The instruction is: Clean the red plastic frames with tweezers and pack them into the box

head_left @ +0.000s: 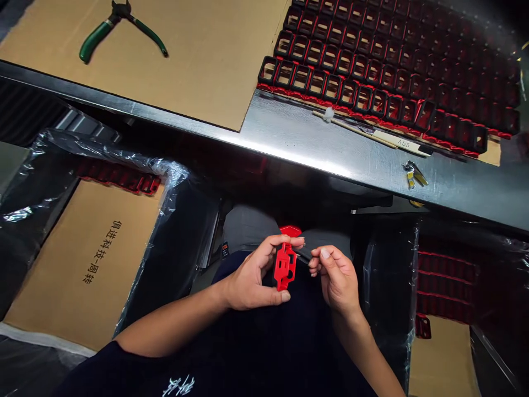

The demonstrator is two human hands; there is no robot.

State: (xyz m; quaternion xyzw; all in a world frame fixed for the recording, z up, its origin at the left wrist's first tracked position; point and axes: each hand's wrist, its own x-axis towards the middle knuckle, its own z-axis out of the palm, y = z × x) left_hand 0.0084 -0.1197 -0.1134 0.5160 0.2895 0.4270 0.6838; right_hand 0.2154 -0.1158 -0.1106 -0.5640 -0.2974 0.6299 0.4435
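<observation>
My left hand [258,273] holds a red plastic part [285,263] above my lap, with fingers at its top end and the thumb at its bottom. The part has cut-out openings on its right side. To the right of it, my right hand [335,273] is closed in a pinch, with the thumb against the forefinger. A thin dark thing [303,258] runs between the right fingertips and the red part; what it is I cannot make out.
Rows of black-and-red frames [330,58] stand on the metal table [285,129]. Green-handled pliers [97,41] lie on cardboard [185,66]. Small yellow-handled cutters [415,173] rest near the edge. Plastic-lined boxes hold cardboard [74,248] at left and red parts [446,281] at right.
</observation>
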